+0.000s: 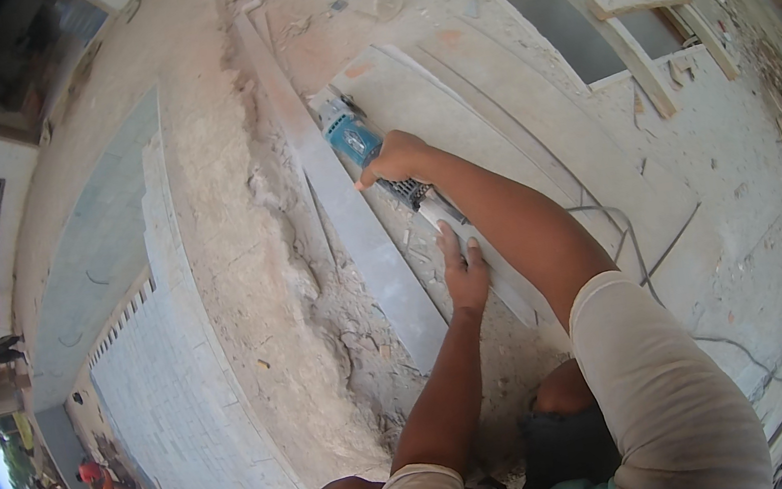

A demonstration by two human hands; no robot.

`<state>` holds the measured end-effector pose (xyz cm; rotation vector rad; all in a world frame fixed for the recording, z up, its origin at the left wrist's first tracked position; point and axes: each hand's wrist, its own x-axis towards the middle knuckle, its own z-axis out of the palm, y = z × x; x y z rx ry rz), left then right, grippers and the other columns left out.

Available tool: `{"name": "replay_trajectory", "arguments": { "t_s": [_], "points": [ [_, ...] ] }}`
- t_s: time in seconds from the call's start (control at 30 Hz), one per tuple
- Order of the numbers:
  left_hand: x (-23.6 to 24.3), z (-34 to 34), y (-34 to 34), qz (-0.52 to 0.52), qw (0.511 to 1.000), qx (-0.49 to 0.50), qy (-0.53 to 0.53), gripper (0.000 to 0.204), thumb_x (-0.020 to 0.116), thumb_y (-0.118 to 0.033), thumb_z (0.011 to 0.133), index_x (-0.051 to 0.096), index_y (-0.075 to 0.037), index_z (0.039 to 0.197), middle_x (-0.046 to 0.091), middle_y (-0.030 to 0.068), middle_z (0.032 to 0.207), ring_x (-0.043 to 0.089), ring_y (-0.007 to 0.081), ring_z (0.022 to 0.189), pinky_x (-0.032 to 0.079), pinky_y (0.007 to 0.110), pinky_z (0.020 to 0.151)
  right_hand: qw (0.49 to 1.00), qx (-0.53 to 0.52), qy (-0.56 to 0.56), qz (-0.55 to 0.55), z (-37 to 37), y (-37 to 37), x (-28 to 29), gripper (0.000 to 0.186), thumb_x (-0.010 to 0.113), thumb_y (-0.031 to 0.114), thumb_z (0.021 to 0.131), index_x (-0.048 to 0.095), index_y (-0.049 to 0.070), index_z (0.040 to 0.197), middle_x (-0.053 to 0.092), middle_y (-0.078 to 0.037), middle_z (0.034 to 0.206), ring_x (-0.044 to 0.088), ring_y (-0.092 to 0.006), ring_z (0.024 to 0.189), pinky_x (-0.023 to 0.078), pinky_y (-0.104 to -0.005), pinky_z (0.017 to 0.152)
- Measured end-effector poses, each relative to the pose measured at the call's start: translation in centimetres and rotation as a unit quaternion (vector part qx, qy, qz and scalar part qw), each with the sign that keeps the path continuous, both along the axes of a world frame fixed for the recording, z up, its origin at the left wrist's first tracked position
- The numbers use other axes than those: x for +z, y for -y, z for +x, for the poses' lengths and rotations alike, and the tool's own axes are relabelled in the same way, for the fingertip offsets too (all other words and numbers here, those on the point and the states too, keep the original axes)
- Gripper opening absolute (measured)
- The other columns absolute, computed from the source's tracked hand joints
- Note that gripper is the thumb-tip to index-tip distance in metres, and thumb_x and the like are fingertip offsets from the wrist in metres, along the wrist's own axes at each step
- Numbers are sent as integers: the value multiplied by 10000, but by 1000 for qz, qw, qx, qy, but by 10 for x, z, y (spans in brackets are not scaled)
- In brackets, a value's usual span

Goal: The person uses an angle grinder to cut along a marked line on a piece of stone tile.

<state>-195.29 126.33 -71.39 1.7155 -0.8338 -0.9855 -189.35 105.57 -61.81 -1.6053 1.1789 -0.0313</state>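
While the right hand (pixel 395 156) wraps closed round the blue grinder (pixel 353 137) at twelve o'clock, the left hand (pixel 463 269) lies flat, fingers together, on the pale strip (pixel 502 278). Judging by position, the grinder sits near the strip's far end; how much is cut cannot be told.

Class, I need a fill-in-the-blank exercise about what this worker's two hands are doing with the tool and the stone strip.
1. The right hand grips a blue angle ____.
2. The left hand lies ____ on the pale stone strip, fingers extended.
3. A long grey slab lies to the ____ of the left hand.
4. A dark power cord trails on the ground by the person's ____ arm.

Missing words: grinder; flat; left; right
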Motion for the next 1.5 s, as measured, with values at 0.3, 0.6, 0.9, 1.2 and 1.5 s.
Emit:
{"name": "replay_trajectory", "arguments": {
  "t_s": [0.3, 0.6, 0.9, 1.2, 1.5],
  "points": [
    [0, 7, -1, -4, 999, -4, -32, 672, 524, -222, 1008, 176, -79, 1565, 233, 347, 1542, 150, 383, 1492, 167, 341, 1179, 1000, -9, -6, 9, -12, -13, -2, 667, 904, 359, 547, 673, -133, 935, 680, -274, 986, 683, -333, 900, 513, -353, 810],
    [-4, 10, -1, -14, 999, -9, -43, 676, 533, -217, 1005, 182, -56, 1560, 236, 334, 1548, 159, 377, 1492, 159, 344, 1181, 1000, -7, -10, 1, -10, -11, -7, 699, 903, 357, 539, 665, -151, 956, 677, -285, 1001, 685, -334, 916, 514, -352, 818],
    [-10, 11, -1, -6, 999, -6, -51, 681, 532, -214, 1006, 169, -69, 1564, 220, 307, 1566, 144, 368, 1497, 148, 351, 1189, 1000, -5, -18, 7, -8, -9, -7, 750, 904, 359, 543, 646, -168, 1011, 665, -297, 1048, 674, -341, 966, 508, -353, 847],
    [1, 12, -1, 0, 999, -18, -29, 666, 514, -200, 1011, 171, -39, 1558, 222, 301, 1568, 162, 364, 1494, 160, 338, 1185, 1000, -15, -17, 10, -14, -19, -3, 742, 908, 350, 545, 650, -155, 1025, 664, -296, 1055, 671, -342, 979, 505, -357, 860],
    [-16, 15, 0, -35, 986, 21, -162, 756, 529, -94, 993, 28, 73, 1534, 321, 259, 1526, 354, 272, 1402, 267, 310, 1131, 1000, -8, -23, -10, -33, -37, 3, 715, 905, 384, 535, 674, -136, 969, 685, -285, 996, 691, -348, 915, 522, -367, 822]
  ]
}}
